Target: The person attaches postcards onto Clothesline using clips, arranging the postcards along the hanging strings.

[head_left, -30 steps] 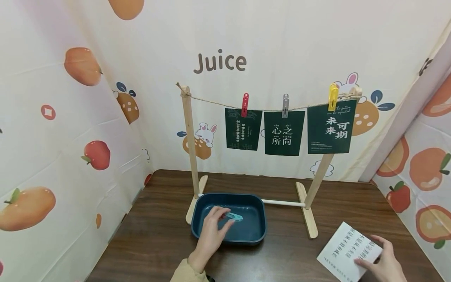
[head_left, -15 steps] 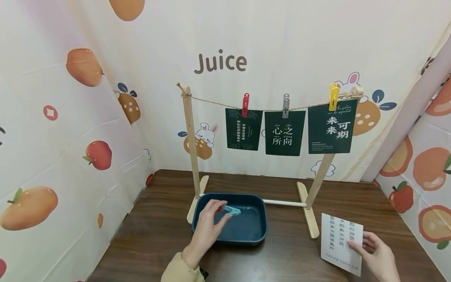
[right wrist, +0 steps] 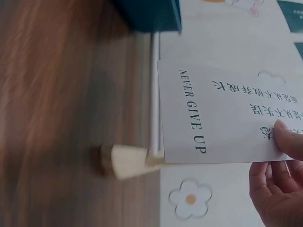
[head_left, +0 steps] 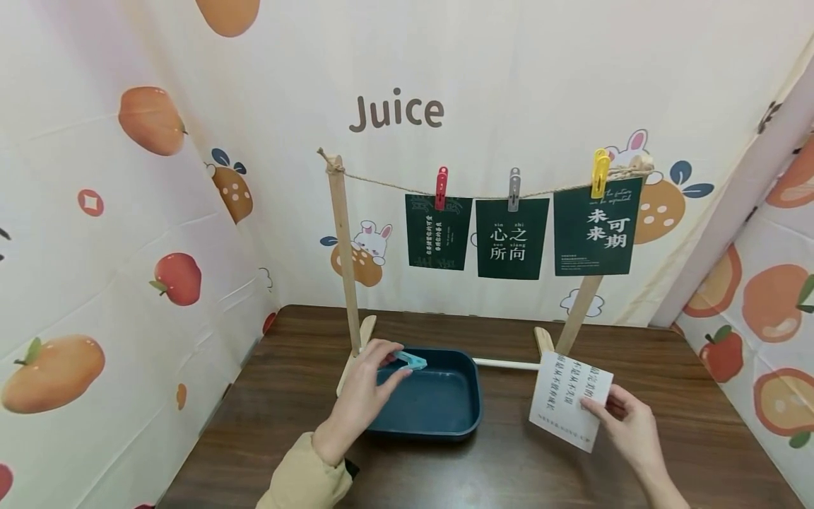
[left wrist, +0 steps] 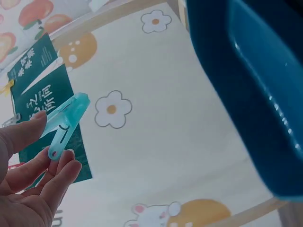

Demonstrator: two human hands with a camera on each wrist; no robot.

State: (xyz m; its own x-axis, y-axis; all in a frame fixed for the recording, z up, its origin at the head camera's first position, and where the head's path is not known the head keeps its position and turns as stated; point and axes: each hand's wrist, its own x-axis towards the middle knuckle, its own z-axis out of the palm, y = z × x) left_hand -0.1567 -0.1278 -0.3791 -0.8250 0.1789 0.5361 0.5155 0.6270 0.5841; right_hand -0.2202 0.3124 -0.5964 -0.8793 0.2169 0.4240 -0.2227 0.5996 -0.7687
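Between thumb and fingers, my left hand [head_left: 364, 387] pinches a light-blue clothespin [head_left: 411, 360] above the left part of a dark blue basin [head_left: 439, 428]. In the left wrist view that clothespin [left wrist: 71, 113] is held by its handle ends. My right hand [head_left: 629, 424] grips a white printed card [head_left: 566, 403] by its right edge, thumb in front. The card is raised off the table and tilted, and "NEVER GIVE UP" is legible on it in the right wrist view. Three green cards hang from a twine line, under a red clothespin [head_left: 441, 188], a grey clothespin [head_left: 514, 189] and a yellow clothespin [head_left: 600, 174].
The twine runs between two wooden posts, the left post [head_left: 343, 261] and the right post [head_left: 580, 311]. A white rod [head_left: 505, 364] joins their feet low behind the basin. Fruit-printed curtains enclose the brown table [head_left: 267, 410] at the back and sides.
My right hand has lifted the white card and carried it left and up, turning it more upright. My left hand has risen slightly leftward with the light-blue clothespin.
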